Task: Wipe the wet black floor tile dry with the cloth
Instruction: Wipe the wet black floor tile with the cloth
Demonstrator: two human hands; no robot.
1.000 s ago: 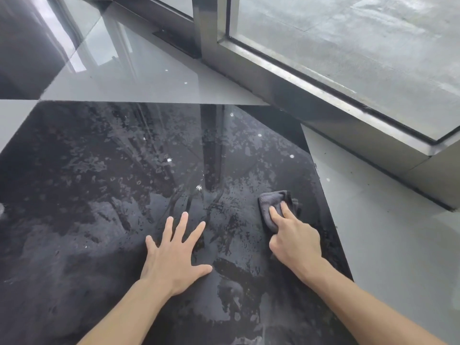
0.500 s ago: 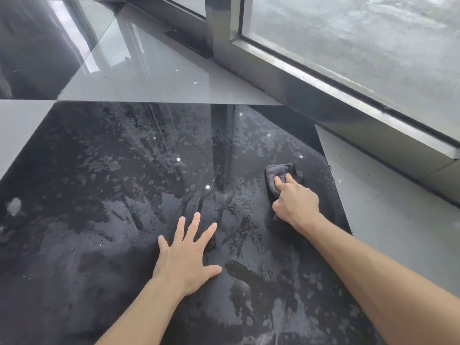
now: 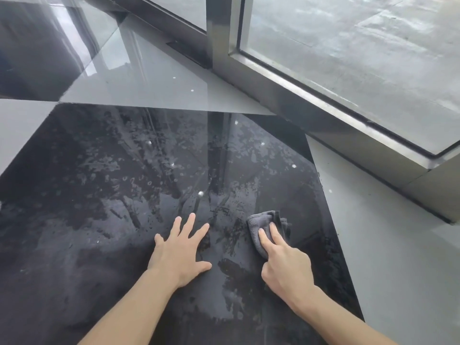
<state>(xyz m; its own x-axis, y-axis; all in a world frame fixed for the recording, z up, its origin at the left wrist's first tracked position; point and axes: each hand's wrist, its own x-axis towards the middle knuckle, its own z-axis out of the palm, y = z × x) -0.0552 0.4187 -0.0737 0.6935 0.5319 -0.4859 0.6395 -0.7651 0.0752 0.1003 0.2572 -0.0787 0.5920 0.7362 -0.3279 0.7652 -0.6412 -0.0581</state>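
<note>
A large glossy black floor tile (image 3: 119, 195) fills most of the head view, covered in water patches and streaks. My left hand (image 3: 180, 252) lies flat on it near the middle, fingers spread, holding nothing. To its right, my right hand (image 3: 283, 262) presses a small folded grey cloth (image 3: 258, 224) onto the tile near its right edge, two fingers stretched over the cloth. Part of the cloth is hidden under the hand.
Pale grey tiles (image 3: 398, 257) border the black one on the right and at the back (image 3: 149, 78). A metal window frame and sill (image 3: 311, 105) run diagonally along the back right, with glass above. Another dark tile (image 3: 37, 51) lies at the far left.
My right hand pushed the cloth away along the tile's right side, then pulled it back toward me. My left hand stayed flat in place.
</note>
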